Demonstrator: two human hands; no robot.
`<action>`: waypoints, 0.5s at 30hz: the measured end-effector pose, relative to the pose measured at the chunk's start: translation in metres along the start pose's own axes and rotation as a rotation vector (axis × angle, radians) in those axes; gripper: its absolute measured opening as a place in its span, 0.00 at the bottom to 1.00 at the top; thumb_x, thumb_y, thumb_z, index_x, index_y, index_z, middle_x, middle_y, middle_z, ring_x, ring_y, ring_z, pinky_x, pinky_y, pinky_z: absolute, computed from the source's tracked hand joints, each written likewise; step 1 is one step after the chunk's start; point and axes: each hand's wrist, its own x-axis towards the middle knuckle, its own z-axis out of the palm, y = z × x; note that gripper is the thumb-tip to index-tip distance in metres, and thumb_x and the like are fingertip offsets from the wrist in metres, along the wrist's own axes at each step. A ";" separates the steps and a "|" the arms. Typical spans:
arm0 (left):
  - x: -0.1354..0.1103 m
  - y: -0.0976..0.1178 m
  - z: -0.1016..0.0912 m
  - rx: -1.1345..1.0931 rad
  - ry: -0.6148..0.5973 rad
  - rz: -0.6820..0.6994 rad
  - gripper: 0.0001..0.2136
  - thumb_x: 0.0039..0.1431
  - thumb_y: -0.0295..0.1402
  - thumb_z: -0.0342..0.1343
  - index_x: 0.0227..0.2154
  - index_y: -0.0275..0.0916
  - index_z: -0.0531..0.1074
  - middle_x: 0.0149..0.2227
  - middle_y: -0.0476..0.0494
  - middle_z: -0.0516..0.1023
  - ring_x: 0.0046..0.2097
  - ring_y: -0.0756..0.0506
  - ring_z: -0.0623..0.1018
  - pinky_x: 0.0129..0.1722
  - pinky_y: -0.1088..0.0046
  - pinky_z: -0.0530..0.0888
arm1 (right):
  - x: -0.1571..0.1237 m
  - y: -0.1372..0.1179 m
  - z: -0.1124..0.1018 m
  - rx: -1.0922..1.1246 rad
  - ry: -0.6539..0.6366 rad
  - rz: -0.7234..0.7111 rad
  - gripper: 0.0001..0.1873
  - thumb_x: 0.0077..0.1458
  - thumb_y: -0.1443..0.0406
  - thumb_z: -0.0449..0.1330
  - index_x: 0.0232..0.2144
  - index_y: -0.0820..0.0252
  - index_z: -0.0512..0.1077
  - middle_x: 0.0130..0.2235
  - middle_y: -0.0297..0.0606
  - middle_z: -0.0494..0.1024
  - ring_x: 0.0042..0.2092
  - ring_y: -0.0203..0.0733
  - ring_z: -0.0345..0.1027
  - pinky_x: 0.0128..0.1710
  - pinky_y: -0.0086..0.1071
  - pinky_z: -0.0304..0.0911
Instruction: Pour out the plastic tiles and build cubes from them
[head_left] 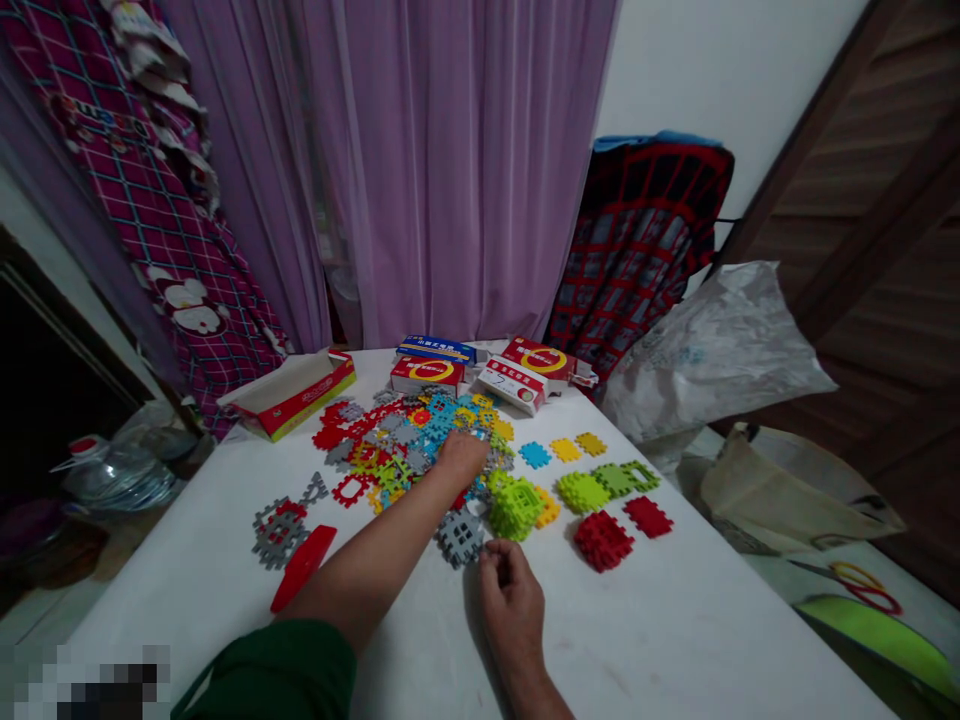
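My left hand (463,458) reaches forward into a mixed pile of plastic interlocking building pieces (397,435). Its fingertips are hidden among them. Close to the table's front, my right hand (512,595) rests with curled fingers; anything inside them is out of sight. Just left of its fingertips lies a grey interlocking piece (460,538). Beyond that hand stands a lime-green stack (516,508) of such pieces, with a yellow piece (547,507) beside it. Farther right are a dark red stack (602,541), a single red piece (649,516) and a light green group (585,491).
Several small boxes, among them a blue box (435,348), stand at the table's back. An open red box (300,395) is at back left. A red elongated object (304,567) lies beside my left forearm, near grey pieces (276,538). Blue and yellow pieces line the right.
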 end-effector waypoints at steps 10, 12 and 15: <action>-0.034 -0.025 -0.010 -0.032 0.044 -0.030 0.11 0.61 0.35 0.54 0.45 0.43 0.76 0.50 0.40 0.77 0.52 0.41 0.75 0.51 0.66 0.68 | 0.000 -0.007 -0.001 -0.046 -0.004 -0.009 0.15 0.53 0.53 0.55 0.32 0.57 0.74 0.24 0.33 0.74 0.26 0.39 0.67 0.27 0.29 0.62; -0.026 -0.016 -0.008 -0.045 0.031 -0.031 0.13 0.59 0.39 0.57 0.46 0.45 0.75 0.50 0.42 0.78 0.54 0.40 0.74 0.52 0.64 0.67 | 0.000 -0.007 -0.001 -0.041 -0.006 -0.014 0.15 0.54 0.53 0.55 0.32 0.57 0.73 0.24 0.33 0.74 0.25 0.39 0.67 0.27 0.29 0.62; -0.010 -0.001 -0.004 -0.041 -0.002 -0.098 0.19 0.56 0.45 0.58 0.46 0.40 0.76 0.48 0.35 0.79 0.52 0.35 0.75 0.51 0.59 0.68 | 0.000 -0.005 0.000 -0.031 -0.026 -0.020 0.14 0.55 0.54 0.54 0.31 0.57 0.73 0.24 0.33 0.74 0.26 0.39 0.66 0.28 0.29 0.61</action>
